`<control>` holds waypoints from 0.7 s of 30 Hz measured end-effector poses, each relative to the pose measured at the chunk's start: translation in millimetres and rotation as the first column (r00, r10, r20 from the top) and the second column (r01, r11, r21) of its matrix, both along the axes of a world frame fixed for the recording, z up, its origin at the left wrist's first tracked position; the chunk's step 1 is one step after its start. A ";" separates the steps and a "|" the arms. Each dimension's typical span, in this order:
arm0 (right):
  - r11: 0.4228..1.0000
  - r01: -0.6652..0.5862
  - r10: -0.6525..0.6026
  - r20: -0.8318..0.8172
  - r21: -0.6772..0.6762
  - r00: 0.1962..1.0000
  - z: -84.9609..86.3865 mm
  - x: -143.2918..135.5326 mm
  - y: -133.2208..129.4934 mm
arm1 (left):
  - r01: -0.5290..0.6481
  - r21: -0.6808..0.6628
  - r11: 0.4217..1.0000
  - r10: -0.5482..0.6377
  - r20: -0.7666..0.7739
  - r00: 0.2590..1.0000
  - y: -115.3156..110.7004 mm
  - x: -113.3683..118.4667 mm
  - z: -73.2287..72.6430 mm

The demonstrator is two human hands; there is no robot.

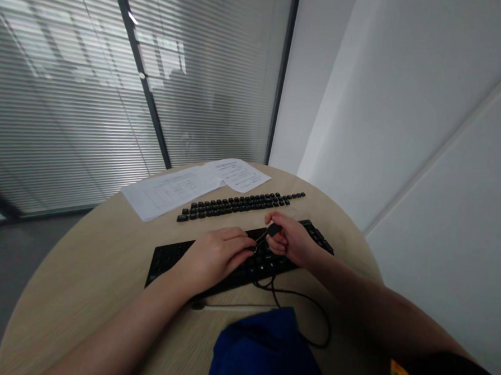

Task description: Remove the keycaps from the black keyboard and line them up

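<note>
A black keyboard lies across the round table, with part of its left side lacking keycaps. Over its middle, my left hand is closed, its fingertips at the end of a thin metal tool. My right hand is closed round the dark handle of that tool, above the right part of the keyboard. Behind the keyboard, several loose black keycaps are laid out in rows. Whatever lies under my left fingers is hidden.
Printed papers lie at the table's far edge. A black cable loops in front of the keyboard, near a thin brush-like item. Blue cloth is at the near edge. Blinds and a white wall stand behind.
</note>
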State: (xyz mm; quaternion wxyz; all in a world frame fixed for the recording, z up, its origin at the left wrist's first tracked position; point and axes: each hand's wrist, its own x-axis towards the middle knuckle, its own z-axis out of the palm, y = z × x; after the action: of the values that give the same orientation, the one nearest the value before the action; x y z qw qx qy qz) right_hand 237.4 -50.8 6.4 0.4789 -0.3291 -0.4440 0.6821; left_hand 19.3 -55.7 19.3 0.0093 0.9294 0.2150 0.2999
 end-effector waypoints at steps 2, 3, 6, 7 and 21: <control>1.000 -0.019 0.019 -0.020 0.013 1.000 -1.2 2.9 -2.2 | 0.009 0.003 1.000 -0.009 -0.008 1.000 -2.3 1.9 1.1; 0.999 -0.029 0.030 -0.027 0.019 0.999 -1.6 4.0 -2.4 | 0.011 0.002 1.000 -0.011 -0.013 1.000 -3.6 2.8 1.9; 0.998 -0.039 0.040 -0.023 0.040 0.999 -3.8 6.2 -0.7 | 0.010 -0.013 1.000 -0.010 -0.037 0.999 -7.7 5.1 4.0; 0.998 -0.034 0.034 -0.013 0.050 0.999 -4.9 6.7 0.3 | 0.005 -0.017 1.000 -0.006 -0.043 0.999 -8.8 5.6 4.4; 0.985 0.168 -0.161 -0.203 0.020 0.966 -1.4 7.3 4.1 | -0.028 0.009 1.000 0.028 0.054 0.998 -13.0 8.0 4.0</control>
State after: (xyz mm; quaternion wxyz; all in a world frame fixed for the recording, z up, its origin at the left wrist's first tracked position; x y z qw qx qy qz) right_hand 244.7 -46.7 5.0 0.5823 -0.2854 -0.3771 0.6613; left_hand 27.3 -68.7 23.3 0.0065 0.9179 0.2262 0.3259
